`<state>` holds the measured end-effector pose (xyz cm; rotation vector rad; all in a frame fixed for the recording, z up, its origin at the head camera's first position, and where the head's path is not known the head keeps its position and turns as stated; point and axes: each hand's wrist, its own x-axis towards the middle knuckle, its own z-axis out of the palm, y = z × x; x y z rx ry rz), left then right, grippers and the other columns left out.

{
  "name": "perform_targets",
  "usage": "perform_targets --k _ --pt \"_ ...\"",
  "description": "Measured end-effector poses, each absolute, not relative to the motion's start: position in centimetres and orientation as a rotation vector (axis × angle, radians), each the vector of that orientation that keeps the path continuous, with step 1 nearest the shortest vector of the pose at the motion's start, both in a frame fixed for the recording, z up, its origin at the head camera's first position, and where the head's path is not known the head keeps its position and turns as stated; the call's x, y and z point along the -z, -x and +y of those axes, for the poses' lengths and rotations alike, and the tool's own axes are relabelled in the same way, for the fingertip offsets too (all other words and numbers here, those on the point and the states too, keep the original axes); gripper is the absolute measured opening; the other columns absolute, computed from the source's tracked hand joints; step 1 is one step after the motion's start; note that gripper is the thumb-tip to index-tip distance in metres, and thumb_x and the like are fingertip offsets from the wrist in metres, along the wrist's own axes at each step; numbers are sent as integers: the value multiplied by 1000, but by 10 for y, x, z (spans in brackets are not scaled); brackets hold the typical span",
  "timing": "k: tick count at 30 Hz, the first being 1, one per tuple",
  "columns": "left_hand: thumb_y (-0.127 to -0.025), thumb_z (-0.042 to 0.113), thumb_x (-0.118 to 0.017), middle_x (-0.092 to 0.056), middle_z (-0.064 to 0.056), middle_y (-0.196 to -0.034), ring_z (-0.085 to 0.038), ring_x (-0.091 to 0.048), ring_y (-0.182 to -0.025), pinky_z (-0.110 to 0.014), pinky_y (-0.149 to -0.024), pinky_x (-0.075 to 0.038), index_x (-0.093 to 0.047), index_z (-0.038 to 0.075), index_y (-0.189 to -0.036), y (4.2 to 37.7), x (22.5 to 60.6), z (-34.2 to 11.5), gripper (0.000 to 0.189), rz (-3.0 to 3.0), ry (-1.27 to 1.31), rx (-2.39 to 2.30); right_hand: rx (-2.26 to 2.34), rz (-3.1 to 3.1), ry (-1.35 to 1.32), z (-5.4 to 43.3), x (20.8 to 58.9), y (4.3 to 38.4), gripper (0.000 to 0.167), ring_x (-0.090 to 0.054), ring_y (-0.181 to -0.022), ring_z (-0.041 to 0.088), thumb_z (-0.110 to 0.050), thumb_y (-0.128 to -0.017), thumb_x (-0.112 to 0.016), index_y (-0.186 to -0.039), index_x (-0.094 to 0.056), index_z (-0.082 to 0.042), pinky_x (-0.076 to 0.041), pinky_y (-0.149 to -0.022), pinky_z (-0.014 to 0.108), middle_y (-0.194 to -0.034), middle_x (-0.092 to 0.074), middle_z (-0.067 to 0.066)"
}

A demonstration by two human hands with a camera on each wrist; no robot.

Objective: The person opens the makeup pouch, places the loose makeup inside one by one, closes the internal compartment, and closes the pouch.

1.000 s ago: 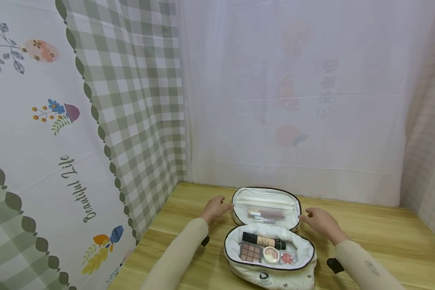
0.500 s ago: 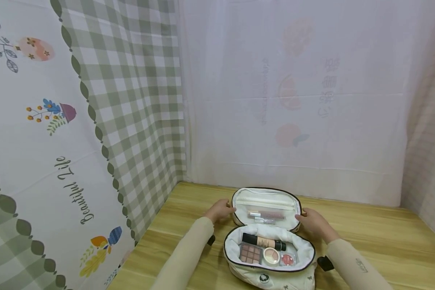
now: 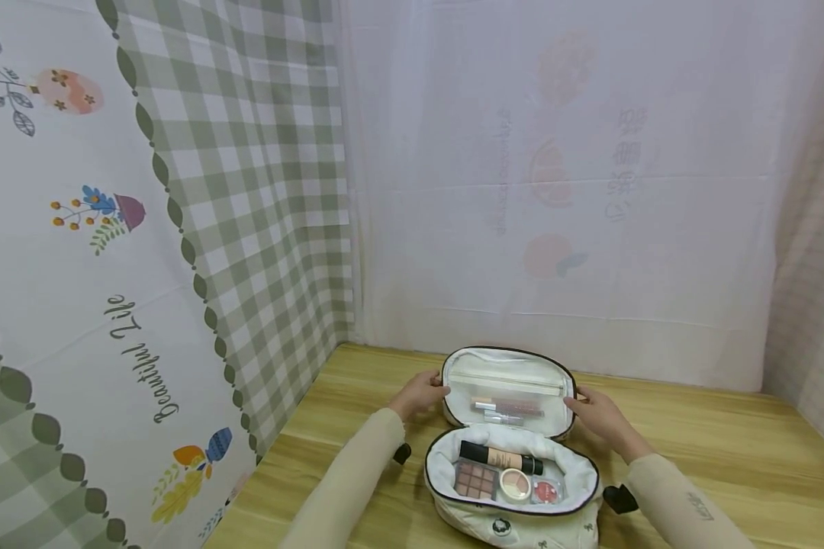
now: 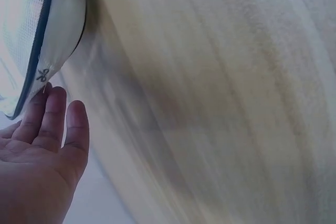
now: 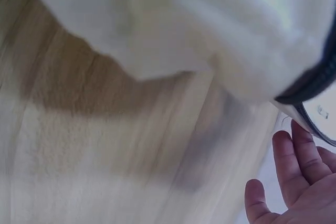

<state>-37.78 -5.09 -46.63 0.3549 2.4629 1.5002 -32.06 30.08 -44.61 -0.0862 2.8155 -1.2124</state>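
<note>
A cream quilted makeup bag (image 3: 522, 522) stands with its lid (image 3: 504, 367) folded back toward the wall. My left hand (image 3: 420, 393) pinches the lid's left edge, thumb on the inner side and fingers behind. Opposite it, my right hand (image 3: 599, 415) grips the right edge the same way. In the left wrist view, fingertips meet the lid's outer side (image 4: 63, 30) beside a small printed bow. Slim tubes (image 3: 508, 409) show through the lid's clear pocket. Inside the bag lie a foundation tube (image 3: 500, 457), an eyeshadow palette (image 3: 475, 480), a round three-coloured compact (image 3: 515, 486) and a red blush (image 3: 545, 490).
The bag rests on a wood-grain table (image 3: 714, 457). A pale cloth (image 3: 556, 290) hangs behind it, and a green checked cloth (image 3: 261, 191) covers the left side. Black straps sit at both wrists.
Both hands have come in from beside the lid and taken hold of its two edges. The lid's far edge has risen slightly. The bag and its contents stay in place.
</note>
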Motion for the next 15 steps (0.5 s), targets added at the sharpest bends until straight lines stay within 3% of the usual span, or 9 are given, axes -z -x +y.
perform_targets --k 5,10,13,15 --pt "-100 23 -60 -57 -18 -130 -27 -57 -111 -40 -82 -51 -36 0 -152 382 465 -50 61 2442 -369 -1548 1243 2811 65 302 442 318 68 -41 -125 57 -33 -107 -41 -144 -24 22 -37 -101 63 -137 -38 45" --pt "-99 22 -63 -62 -7 -102 -17 -51 -78 -33 -62 -44 -55 6 -137 387 464 -48 42 2445 -437 -1591 1272 2841 112 304 438 315 58 -47 -121 54 -30 -108 -41 -136 -40 20 -38 -99 63 -129 -50 40" --pt "-98 24 -64 -62 -4 -99 -15 -52 -79 -32 -64 -44 -60 6 -128 386 461 -48 35 2453 -453 -1590 1253 2884 126 306 435 314 51 -53 -115 50 -28 -107 -44 -128 -52 17 -41 -95 61 -119 -59 34" --pt "-98 24 -64 -64 -4 -104 -17 -56 -90 -35 -75 -48 -62 5 -125 385 459 -47 33 2457 -458 -1596 1240 2905 122 309 432 313 48 -53 -115 49 -29 -106 -46 -124 -57 14 -42 -94 61 -116 -62 31"
